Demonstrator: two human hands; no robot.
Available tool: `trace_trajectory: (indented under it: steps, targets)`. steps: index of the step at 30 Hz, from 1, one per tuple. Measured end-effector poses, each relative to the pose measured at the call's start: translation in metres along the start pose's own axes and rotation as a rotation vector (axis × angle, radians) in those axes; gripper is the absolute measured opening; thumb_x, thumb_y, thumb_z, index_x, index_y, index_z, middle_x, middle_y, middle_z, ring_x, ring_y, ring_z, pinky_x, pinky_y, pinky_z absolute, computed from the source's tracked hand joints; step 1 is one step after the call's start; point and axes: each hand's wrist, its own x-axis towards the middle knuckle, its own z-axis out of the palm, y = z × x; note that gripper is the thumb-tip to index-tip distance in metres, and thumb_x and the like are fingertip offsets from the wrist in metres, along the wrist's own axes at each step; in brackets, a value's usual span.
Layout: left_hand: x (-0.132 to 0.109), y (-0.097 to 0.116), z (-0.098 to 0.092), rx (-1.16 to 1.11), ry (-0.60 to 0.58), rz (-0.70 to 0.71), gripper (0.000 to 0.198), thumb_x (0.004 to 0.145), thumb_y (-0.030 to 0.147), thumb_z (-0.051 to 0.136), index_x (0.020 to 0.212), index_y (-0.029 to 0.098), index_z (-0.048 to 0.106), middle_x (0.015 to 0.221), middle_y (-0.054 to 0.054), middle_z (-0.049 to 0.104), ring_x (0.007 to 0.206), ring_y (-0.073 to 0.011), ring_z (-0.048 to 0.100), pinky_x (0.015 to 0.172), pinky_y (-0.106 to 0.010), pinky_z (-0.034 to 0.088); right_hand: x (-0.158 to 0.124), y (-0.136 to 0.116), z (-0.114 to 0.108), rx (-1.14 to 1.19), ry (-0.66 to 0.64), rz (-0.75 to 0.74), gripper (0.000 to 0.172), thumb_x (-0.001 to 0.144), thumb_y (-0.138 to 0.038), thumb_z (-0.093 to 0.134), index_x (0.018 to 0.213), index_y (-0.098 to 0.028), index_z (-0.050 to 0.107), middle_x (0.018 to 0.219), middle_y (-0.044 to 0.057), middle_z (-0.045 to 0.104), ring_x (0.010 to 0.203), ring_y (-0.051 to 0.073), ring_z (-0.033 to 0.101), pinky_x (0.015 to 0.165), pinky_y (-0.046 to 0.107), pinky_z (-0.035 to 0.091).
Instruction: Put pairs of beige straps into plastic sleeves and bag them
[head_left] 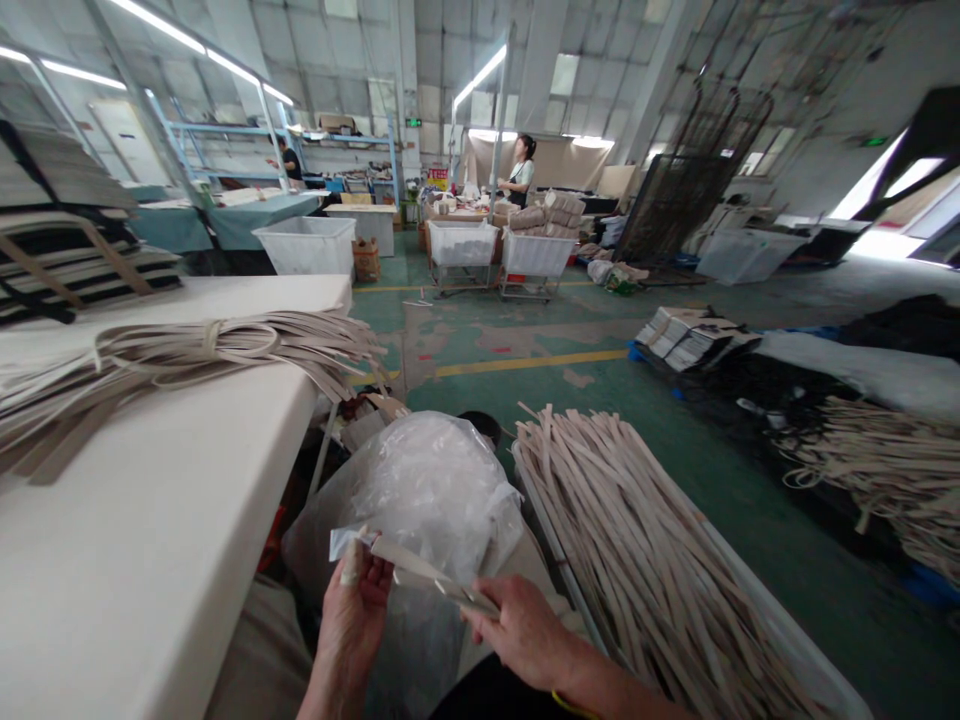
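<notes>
Between my hands runs a short bundle of beige fabric strips (416,565). My right hand (521,622) is closed round its near end, fingers wrapped over it. At the other end, my left hand (360,590) is turned palm up with curled fingers and the thumb against the strips; a pale wrap covers that thumb. A small whitish translucent piece (343,544) shows by the left fingertips, too blurred to name. Just beyond my hands sits a large clear plastic bag (427,470) with pale contents. A long bin (806,660) heaped with beige strips (622,540) stands to the right.
A white-covered table (202,530) at left bears a tied bundle of strips (210,345) and stacked dark-and-beige goods (75,240). More strips (885,470) lie at right. White carts (536,255) and a person (519,175) are farther back; another person (287,162) is at back left.
</notes>
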Motion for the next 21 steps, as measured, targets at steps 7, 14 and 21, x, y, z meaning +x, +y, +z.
trace_trajectory:
  steps: [7, 14, 21]
  targets:
    - [-0.001, -0.001, 0.003, 0.0, 0.007, -0.007, 0.017, 0.09, 0.014, 0.054, 0.085, 0.013, 0.07, 0.074, -0.004, 0.072, 0.059, -0.012, 0.066, 0.052, -0.019, 0.055, 0.002, 0.001, 0.003, 0.002, 0.009, -0.007, 0.022, 0.087, -0.025, 0.057, 0.071, -0.019, 0.069, 0.064, 0.0, 0.07, 0.063, 0.014, 0.065, 0.06, 0.02, 0.037]
    - [-0.001, -0.001, 0.002, -0.003, 0.063, -0.02, 0.02, 0.09, 0.012, 0.053, 0.077, 0.013, 0.068, 0.072, -0.005, 0.072, 0.059, -0.0118, 0.067, 0.057, -0.022, 0.058, 0.006, 0.013, 0.006, 0.03, 0.085, -0.018, 0.025, 0.09, -0.032, 0.056, 0.074, -0.018, 0.07, 0.069, 0.001, 0.072, 0.07, 0.015, 0.067, 0.065, 0.021, 0.039]
    - [-0.001, 0.0, 0.005, -0.014, 0.03, -0.001, 0.01, 0.082, 0.013, 0.064, 0.073, 0.014, 0.066, 0.063, -0.001, 0.068, 0.053, -0.0108, 0.064, 0.054, -0.019, 0.056, 0.004, 0.007, 0.006, -0.025, 0.032, -0.008, 0.02, 0.086, -0.026, 0.059, 0.071, -0.019, 0.069, 0.066, 0.0, 0.07, 0.065, 0.014, 0.065, 0.061, 0.021, 0.036]
